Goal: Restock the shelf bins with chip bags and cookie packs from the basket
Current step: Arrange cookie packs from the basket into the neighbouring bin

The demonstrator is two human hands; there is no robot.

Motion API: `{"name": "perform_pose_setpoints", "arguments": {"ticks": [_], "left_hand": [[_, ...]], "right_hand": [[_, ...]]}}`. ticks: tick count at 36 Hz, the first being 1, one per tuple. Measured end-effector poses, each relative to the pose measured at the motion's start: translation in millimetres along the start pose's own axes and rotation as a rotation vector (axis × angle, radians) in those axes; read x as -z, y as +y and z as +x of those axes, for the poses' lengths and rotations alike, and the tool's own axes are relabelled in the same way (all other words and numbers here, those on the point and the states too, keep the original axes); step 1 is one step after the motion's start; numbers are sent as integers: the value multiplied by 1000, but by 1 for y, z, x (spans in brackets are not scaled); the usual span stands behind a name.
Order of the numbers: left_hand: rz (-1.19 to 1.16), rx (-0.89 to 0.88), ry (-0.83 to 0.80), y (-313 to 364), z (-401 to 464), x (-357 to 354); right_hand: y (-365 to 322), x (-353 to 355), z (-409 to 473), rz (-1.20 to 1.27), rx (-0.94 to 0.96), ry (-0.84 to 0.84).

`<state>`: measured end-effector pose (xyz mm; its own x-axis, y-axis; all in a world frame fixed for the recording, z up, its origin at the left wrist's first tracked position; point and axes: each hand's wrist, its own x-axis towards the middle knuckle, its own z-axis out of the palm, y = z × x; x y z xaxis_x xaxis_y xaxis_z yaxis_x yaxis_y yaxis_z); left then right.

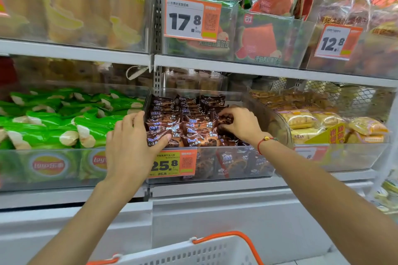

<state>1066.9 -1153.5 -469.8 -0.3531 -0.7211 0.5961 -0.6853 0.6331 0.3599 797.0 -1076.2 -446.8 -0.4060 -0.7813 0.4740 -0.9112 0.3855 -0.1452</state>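
The brown cookie packs (pixel 193 122) fill the clear middle bin (pixel 215 170) on the lower shelf, packed in rows approx. to the rim. We have both hands in that bin. Our left hand (pixel 129 146) grasps a pack at the front-left corner: thumb across its face, fingers curled over the bin's left wall. Our right hand (pixel 241 123) pinches a single pack at the right side of the stack, fingertips curled round it; a red cord sits on that wrist.

Adjacent, left: a bin of green chip bags (pixel 53 122). Adjacent, right: a bin of yellow packs (pixel 310 120). A 25.8 price tag (pixel 172 163) is fixed to the middle bin's front, partly behind our left hand.

The white basket (pixel 193 254), orange handle, shows at the bottom edge; contents not visible.
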Motion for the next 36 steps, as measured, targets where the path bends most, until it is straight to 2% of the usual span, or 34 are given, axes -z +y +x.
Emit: {"name": "perform_pose_setpoints", "arguments": {"ticks": [4, 10, 13, 16, 19, 22, 24, 26, 31, 34, 36], "left_hand": [[6, -3, -5, 0, 0, 1], [15, -14, -17, -1, 1, 3], [11, -34, -8, 1, -2, 4], [-63, -94, 92, 9, -7, 8], [-134, -215, 167, 25, -19, 12], [-136, -371, 154, 36, -41, 7], [-148, -445, 76, 40, -60, -1], [-132, -458, -93, 43, -80, -9], [51, -281, -711, 38, -128, -44], [115, -181, -976, 26, -159, -76], [70, -35, -1109, 15, -182, -101]], "right_hand": [[-3, 4, 5, -36, -21, -96], [0, 25, 7, 55, -28, -248], [-1, 41, -9, 98, -3, -190], [-8, 57, -38, 208, 27, -111], [-19, 68, -76, 303, 86, -36], [-29, 68, -116, 379, 130, -35], [-31, 57, -143, 389, 146, -85], [-28, 39, -168, 347, 123, -161], [-22, -14, -228, 299, -13, -488], [-19, -49, -260, 262, -39, -780], [-17, -71, -281, 274, -60, -978]]}}
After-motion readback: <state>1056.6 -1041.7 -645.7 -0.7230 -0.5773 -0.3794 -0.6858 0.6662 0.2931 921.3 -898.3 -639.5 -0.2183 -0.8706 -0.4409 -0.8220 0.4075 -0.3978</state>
